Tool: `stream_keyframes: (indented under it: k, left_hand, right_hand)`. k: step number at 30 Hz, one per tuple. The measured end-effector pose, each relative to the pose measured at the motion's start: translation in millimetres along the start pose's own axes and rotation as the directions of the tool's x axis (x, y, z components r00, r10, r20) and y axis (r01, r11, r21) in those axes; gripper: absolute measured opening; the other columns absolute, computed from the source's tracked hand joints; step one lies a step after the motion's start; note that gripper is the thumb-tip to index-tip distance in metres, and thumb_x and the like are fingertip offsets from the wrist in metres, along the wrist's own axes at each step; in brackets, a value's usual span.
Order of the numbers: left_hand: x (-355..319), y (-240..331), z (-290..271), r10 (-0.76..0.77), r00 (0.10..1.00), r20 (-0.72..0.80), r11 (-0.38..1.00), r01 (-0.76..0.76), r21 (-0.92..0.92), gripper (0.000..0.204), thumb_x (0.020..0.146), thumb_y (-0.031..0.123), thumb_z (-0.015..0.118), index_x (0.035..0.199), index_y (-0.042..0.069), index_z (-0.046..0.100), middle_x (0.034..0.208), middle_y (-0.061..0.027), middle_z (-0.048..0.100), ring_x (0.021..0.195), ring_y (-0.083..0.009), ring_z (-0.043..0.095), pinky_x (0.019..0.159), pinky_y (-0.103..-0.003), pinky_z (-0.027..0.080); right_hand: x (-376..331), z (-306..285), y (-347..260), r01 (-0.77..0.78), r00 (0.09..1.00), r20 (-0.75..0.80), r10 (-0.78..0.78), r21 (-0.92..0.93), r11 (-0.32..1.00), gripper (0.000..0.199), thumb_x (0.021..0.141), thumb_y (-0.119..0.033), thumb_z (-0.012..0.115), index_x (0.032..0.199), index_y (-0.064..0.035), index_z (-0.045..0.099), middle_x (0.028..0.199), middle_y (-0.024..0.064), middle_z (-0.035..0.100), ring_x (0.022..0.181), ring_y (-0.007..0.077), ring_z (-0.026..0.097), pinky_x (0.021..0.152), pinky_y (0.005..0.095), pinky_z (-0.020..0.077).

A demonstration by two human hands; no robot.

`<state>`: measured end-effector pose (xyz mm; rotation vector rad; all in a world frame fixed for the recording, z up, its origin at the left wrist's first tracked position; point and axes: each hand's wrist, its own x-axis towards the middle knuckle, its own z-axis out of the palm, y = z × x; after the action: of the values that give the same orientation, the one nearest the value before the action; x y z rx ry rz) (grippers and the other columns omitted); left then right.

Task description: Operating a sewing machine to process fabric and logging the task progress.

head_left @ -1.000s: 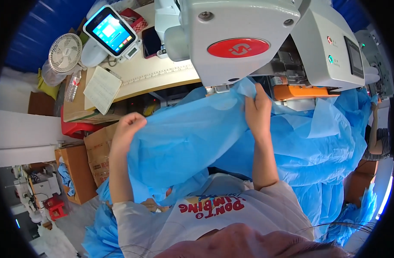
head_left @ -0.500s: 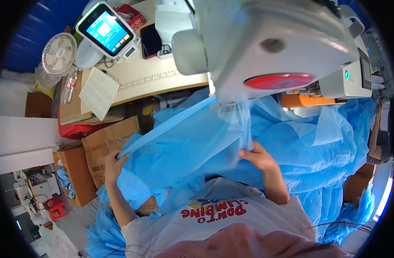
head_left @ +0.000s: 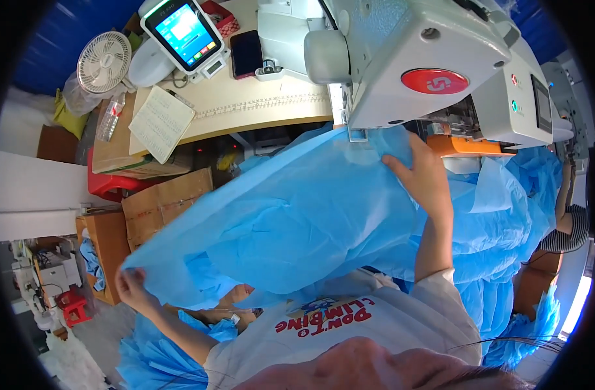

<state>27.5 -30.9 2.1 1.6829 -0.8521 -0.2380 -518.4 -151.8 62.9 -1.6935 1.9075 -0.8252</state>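
Observation:
A large sheet of thin blue nonwoven fabric [head_left: 291,221] is stretched out in front of me, one long edge running from lower left up to the sewing machine [head_left: 382,78]. My left hand [head_left: 135,289] pinches the corner at the far left end of that edge. My right hand [head_left: 427,179] lies on the fabric just right of the metal presser foot [head_left: 358,135], thumb and fingers apart, fingertips partly hidden by the cloth. The fabric passes under the presser foot.
A control screen [head_left: 183,36], phone [head_left: 246,54], notebook [head_left: 161,123] and fan [head_left: 104,62] stand on the worktable [head_left: 271,107]. Cardboard [head_left: 167,205] leans below. More blue fabric [head_left: 492,227] is heaped right, near another person's striped sleeve [head_left: 570,231].
My left hand has moved down and left, drawing the fabric edge out longer. My right hand has moved up and right, from the lower fabric to beside the presser foot.

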Motion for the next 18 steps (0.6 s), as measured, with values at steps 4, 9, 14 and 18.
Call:
stream_keyframes:
  k: [4,9,14,18]
  left_hand:
    - [33,12,53,0.587,0.807,-0.060,0.619,-0.400,0.675,0.024,0.093,0.014,0.049,0.106,-0.003,0.060,0.105,-0.0103,0.061,0.097,-0.0179,0.058,0.083,-0.032,0.046]
    - [68,-69,98,0.002,0.999,0.038,0.995,-0.005,0.100,0.021,0.090,0.017,0.056,0.098,-0.001,0.063,0.086,-0.0037,0.062,0.077,-0.0125,0.056,0.071,-0.024,0.045]
    - [47,-32,111,-0.106,0.907,0.406,0.978,0.170,-0.123,0.010,0.087,0.013,0.061,0.087,0.003,0.063,0.067,-0.0011,0.058,0.052,-0.0060,0.049,0.046,-0.019,0.037]
    - [61,-25,117,-0.199,0.749,0.631,0.903,0.390,-0.178,0.008,0.086,0.012,0.062,0.090,0.004,0.061,0.073,-0.0011,0.060,0.060,-0.0080,0.054,0.053,-0.019,0.042]
  right_hand:
    - [-13,14,-14,0.049,0.985,-0.158,-0.066,-0.110,0.993,0.041,0.079,-0.025,0.067,0.106,0.0037,0.055,0.099,0.0243,0.060,0.082,0.0356,0.058,0.071,0.0359,0.0472]
    - [-4,47,-13,0.069,0.893,-0.412,-0.184,-0.278,0.958,0.042,0.076,-0.026,0.071,0.103,0.0037,0.059,0.089,0.0190,0.064,0.073,0.0313,0.061,0.071,0.0323,0.0481]
    - [-44,-22,43,-0.021,0.938,-0.343,0.044,0.069,0.997,0.024,0.075,-0.017,0.071,0.087,0.0025,0.064,0.077,0.0111,0.064,0.079,0.0153,0.059,0.075,0.0266,0.0452]
    - [-54,-42,47,-0.127,0.938,-0.148,0.312,0.692,0.711,0.013,0.076,-0.010,0.068,0.085,-0.0012,0.064,0.079,0.0036,0.063,0.077,0.0140,0.059,0.073,0.0251,0.0448]
